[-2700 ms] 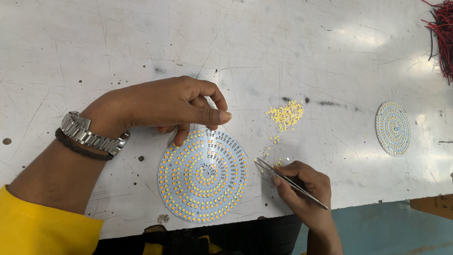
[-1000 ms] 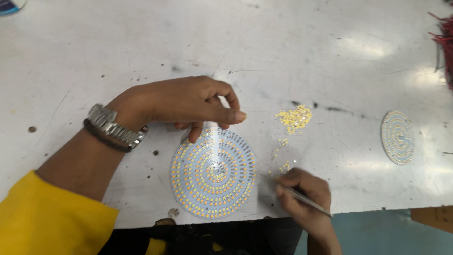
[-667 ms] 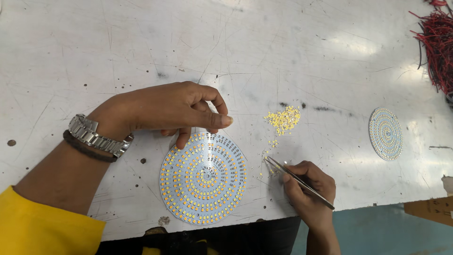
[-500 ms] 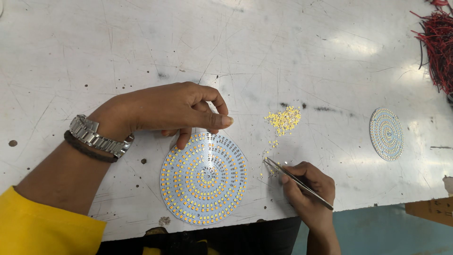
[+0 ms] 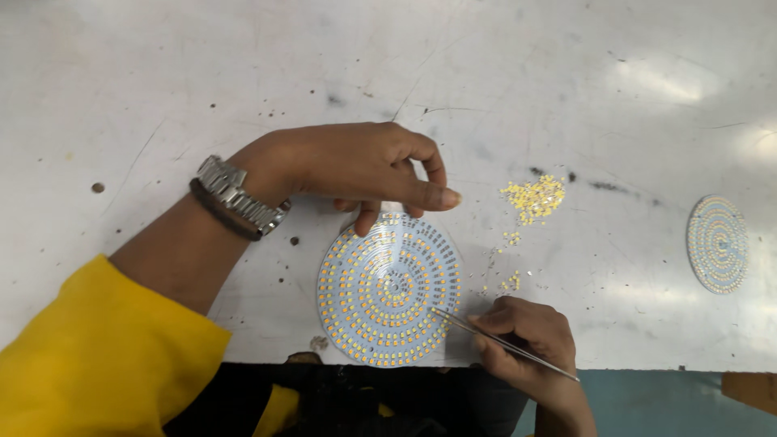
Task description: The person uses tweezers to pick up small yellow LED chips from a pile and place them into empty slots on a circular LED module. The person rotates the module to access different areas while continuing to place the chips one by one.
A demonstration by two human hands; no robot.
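Your right hand [image 5: 530, 336] grips tweezers [image 5: 502, 343], tips now moved onto round LED board [image 5: 390, 290]; left hand [image 5: 356, 166], fingers curled, steadies board's top edge.

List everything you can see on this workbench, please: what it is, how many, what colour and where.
Round white circuit disc with rings of small yellow parts: one, white and yellow, at the near table edge between the hands.
Second round disc of the same kind: one, white and yellow, far right.
Heap of loose tiny yellow chips: one pile plus scattered strays, yellow, right of the big disc.
Scuffed white table: one, white with dark specks.
Thin metal tweezers: one pair, silver, tips on the big disc's right edge.
Metal wristwatch: one, silver, left wrist.
Yellow sleeve: one, left arm.
Left hand: fingertips on the big disc's top edge.
Right hand: holding the tweezers.
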